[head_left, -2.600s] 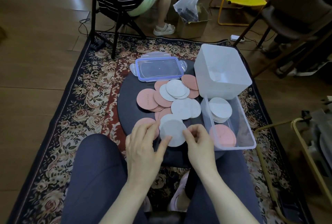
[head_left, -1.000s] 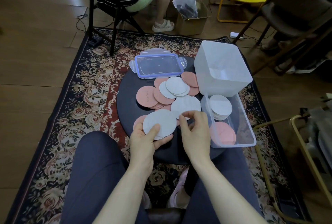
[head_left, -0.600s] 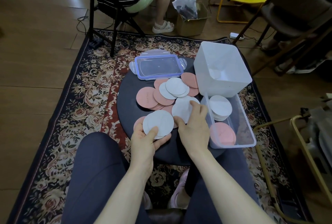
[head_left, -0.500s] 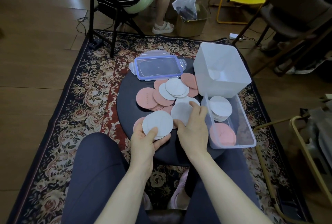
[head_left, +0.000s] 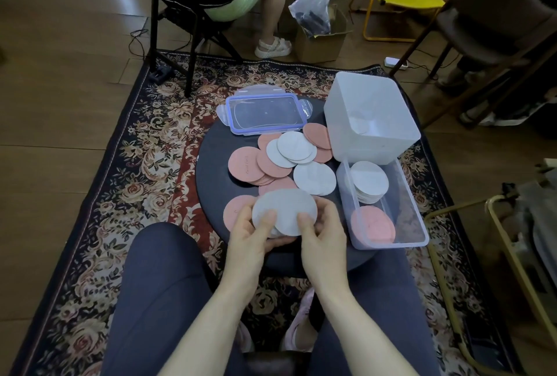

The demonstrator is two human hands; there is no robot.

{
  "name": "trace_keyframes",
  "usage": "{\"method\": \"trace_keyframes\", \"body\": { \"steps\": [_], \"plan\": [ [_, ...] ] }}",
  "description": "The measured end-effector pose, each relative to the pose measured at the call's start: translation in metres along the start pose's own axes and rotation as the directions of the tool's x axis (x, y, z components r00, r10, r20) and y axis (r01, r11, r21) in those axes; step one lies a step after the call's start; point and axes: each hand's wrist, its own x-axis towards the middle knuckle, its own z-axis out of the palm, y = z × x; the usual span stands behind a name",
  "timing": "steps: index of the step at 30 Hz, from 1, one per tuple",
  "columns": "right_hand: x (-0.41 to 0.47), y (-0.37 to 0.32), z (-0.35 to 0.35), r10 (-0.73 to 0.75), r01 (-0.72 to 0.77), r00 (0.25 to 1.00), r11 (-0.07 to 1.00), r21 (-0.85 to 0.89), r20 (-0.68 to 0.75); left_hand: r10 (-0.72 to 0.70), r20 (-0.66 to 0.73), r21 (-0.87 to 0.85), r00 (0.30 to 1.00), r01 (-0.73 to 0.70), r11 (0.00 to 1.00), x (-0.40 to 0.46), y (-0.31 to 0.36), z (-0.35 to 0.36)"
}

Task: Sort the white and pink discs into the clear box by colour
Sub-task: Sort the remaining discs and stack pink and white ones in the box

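White discs [head_left: 284, 210] (stacked, faces up) — pinched by left hand [head_left: 250, 235], right hand [head_left: 324, 232].

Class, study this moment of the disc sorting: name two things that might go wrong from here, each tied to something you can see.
1. Both hands, left hand and right hand, hold a small stack of white discs; the lower ones might slip out.
2. The clear box overhangs the round table's near edge, so dropping the stack in could tip it.

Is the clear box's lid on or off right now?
Off. The clear box stands open-topped with white and pink stacks inside; its blue-rimmed lid lies flat on the round table, apart from it.
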Motion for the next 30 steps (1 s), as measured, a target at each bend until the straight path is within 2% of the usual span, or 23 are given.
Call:
{"method": "trace_keyframes", "body": {
  "steps": [4, 6, 7, 8, 10, 11, 12, 13, 14, 16, 20, 23, 26, 30],
  "plan": [
    [0.0, 0.007, -0.007, -0.056, 0.069, 0.995, 0.986, -0.15, 0.086, 0.063, 0.021, 0.202, 0.998, -0.066, 0.977, -0.004, -0.002, -0.004],
    [-0.001, 0.009, -0.012, -0.09, 0.107, 0.985, 0.988, -0.108, 0.148, 0.128, 0.07, 0.345, 0.989, -0.145, 0.927, -0.005, -0.001, -0.009],
    [-0.001, 0.009, -0.015, -0.104, 0.116, 0.979, 0.991, -0.061, 0.177, 0.167, 0.123, 0.447, 0.978, -0.205, 0.87, -0.006, 0.0, -0.012],
    [-0.002, 0.011, -0.018, -0.125, 0.135, 0.973, 0.99, -0.036, 0.193, 0.233, 0.196, 0.587, 0.952, -0.304, 0.75, -0.007, 0.002, -0.015],
    [-0.004, 0.012, -0.025, -0.19, 0.202, 0.962, 0.978, -0.046, 0.195, 0.372, 0.368, 0.803, 0.852, -0.492, 0.335, -0.006, 0.002, -0.02],
    [-0.005, 0.013, -0.027, -0.212, 0.228, 0.957, 0.971, -0.064, 0.197, 0.401, 0.423, 0.837, 0.812, -0.52, 0.169, -0.005, 0.001, -0.023],
    [-0.005, 0.014, -0.029, -0.229, 0.251, 0.952, 0.964, -0.088, 0.204, 0.411, 0.439, 0.856, 0.799, -0.51, 0.078, -0.005, 0.002, -0.024],
    [-0.006, 0.016, -0.031, -0.239, 0.266, 0.947, 0.958, -0.107, 0.216, 0.418, 0.428, 0.873, 0.801, -0.486, 0.035, -0.006, 0.002, -0.025],
    [-0.007, 0.017, -0.032, -0.242, 0.272, 0.944, 0.955, -0.118, 0.224, 0.42, 0.407, 0.889, 0.811, -0.457, 0.022, -0.007, 0.001, -0.025],
    [-0.008, 0.019, -0.031, -0.234, 0.269, 0.942, 0.955, -0.126, 0.239, 0.395, 0.373, 0.903, 0.84, -0.426, 0.055, -0.008, -0.001, -0.026],
    [-0.013, 0.026, -0.028, -0.381, 0.428, 0.898, 0.871, -0.242, 0.22, 0.387, 0.399, 0.865, 0.831, -0.481, 0.142, -0.01, -0.008, -0.025],
    [-0.014, 0.024, -0.032, -0.461, 0.485, 0.874, 0.849, -0.211, 0.155, 0.382, 0.453, 0.839, 0.805, -0.53, 0.124, -0.011, -0.007, -0.025],
    [-0.016, 0.022, -0.033, -0.446, 0.472, 0.879, 0.864, -0.175, 0.17, 0.39, 0.461, 0.851, 0.797, -0.522, 0.061, -0.012, -0.008, -0.026],
    [-0.02, 0.028, -0.032, -0.442, 0.472, 0.879, 0.86, -0.196, 0.176, 0.382, 0.43, 0.867, 0.818, -0.492, 0.078, -0.012, -0.011, -0.026]
  ]
}}
